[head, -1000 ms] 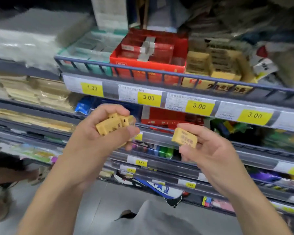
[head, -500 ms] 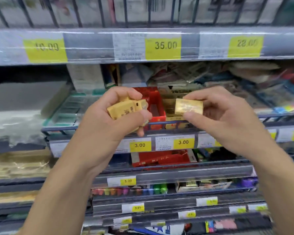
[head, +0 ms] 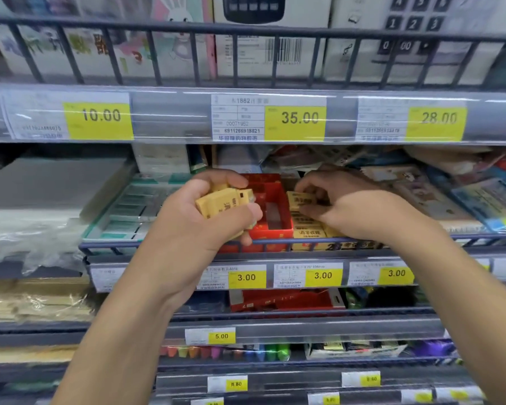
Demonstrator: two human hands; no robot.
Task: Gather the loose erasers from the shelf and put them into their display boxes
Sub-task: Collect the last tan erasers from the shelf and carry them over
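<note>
My left hand [head: 205, 220] grips a bunch of yellow erasers [head: 221, 203] in front of the middle shelf. My right hand [head: 354, 209] pinches one yellow eraser [head: 300, 198] and holds it just over the yellow display box [head: 333, 245], which has more yellow erasers [head: 308, 230] lined up inside. A red display box [head: 270, 213] stands between my two hands, partly hidden by my left fingers.
A dark wire rail [head: 275, 242] runs along the shelf front above yellow price tags [head: 323, 276]. Green-and-white packs [head: 129, 211] lie left of the red box, stationery packs [head: 438, 197] to the right. An upper shelf edge [head: 295, 118] hangs close overhead.
Both hands rose from below the shelf rail and reached in over it. My right hand carried its eraser forward and down to the yellow box. The view tilted upward.
</note>
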